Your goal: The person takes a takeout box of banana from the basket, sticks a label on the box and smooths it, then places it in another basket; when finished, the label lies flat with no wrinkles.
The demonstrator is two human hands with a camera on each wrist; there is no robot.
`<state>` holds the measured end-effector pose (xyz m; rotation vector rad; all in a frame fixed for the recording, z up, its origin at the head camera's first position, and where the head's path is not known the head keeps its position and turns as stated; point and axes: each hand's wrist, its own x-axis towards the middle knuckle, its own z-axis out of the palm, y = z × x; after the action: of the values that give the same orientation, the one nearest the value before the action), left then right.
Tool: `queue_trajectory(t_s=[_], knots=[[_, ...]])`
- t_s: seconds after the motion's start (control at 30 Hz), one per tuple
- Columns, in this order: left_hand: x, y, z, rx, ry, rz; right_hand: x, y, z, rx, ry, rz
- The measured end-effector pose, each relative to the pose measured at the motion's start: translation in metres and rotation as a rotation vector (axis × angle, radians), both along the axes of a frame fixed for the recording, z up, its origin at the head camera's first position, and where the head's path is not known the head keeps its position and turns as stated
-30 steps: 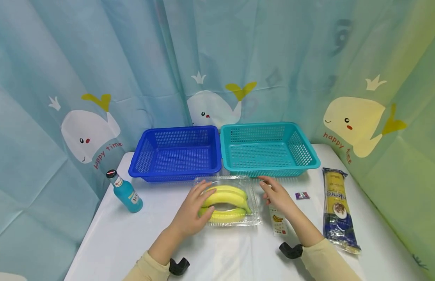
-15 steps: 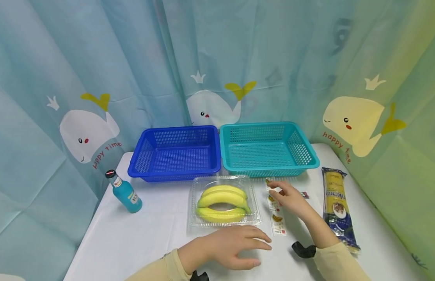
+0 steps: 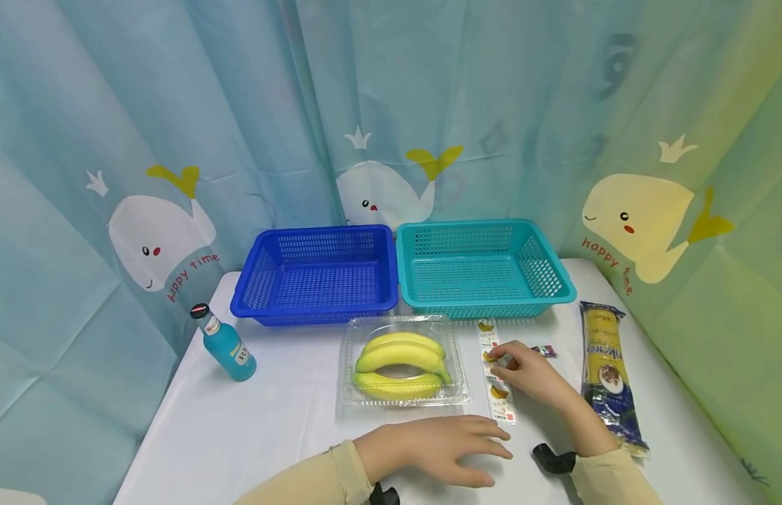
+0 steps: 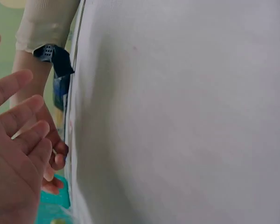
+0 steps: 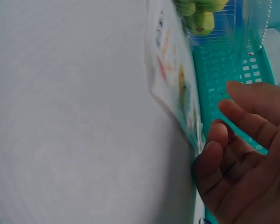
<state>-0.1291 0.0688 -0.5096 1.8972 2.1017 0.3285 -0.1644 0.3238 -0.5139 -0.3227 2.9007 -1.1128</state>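
Note:
A strip of banana-picture stickers [image 3: 500, 403] lies on the white table, right of a clear plastic clamshell box [image 3: 455, 393] with bananas [image 3: 400, 358] inside. Over the strip's middle hovers my right hand [image 3: 532, 375], its fingertips close above the printed labels. In the right wrist view, the fingers [image 5: 213, 140] bend loosely with nothing between them, beside the strip [image 5: 175, 70]. My left hand [image 3: 447, 449] is stretched out, palm down, in front of the box and holds nothing. Its spread fingers [image 4: 23, 121] show at the left of the left wrist view.
Blue [image 3: 315, 308] and teal [image 3: 485, 305] baskets stand side by side at the back. A turquoise bottle [image 3: 229, 351] is at the left. A small wrapped candy [image 3: 545, 351] lies behind my right hand, and a long blue-and-yellow packet [image 3: 605, 372] lies at the right edge.
My left hand has left the banana box and moved right and nearer the front. My right hand has moved right, then down along the sticker strip. The box has stayed in place.

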Motion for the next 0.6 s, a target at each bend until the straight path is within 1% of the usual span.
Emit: queue_trajectory(t_s=[0.13,0.23,0.33,0.47,0.57,0.6], knots=[[-0.002,0.01,-0.004,-0.035,0.003,0.018,0.0,0.001,-0.005,0.004,0.006,-0.015],[-0.004,0.014,-0.007,-0.042,0.014,0.042,0.0,0.002,-0.008,0.011,0.007,-0.017],[-0.006,0.016,-0.011,-0.052,0.024,0.065,-0.001,0.002,-0.01,0.015,0.003,-0.014],[-0.006,0.017,-0.016,-0.076,0.025,0.09,-0.003,0.002,-0.012,0.028,0.008,-0.017],[-0.005,0.017,-0.017,-0.093,0.039,0.106,-0.004,0.001,-0.014,0.038,0.015,-0.022],[-0.004,0.017,-0.017,-0.092,0.054,0.11,-0.004,0.0,-0.014,0.043,0.017,-0.024]])
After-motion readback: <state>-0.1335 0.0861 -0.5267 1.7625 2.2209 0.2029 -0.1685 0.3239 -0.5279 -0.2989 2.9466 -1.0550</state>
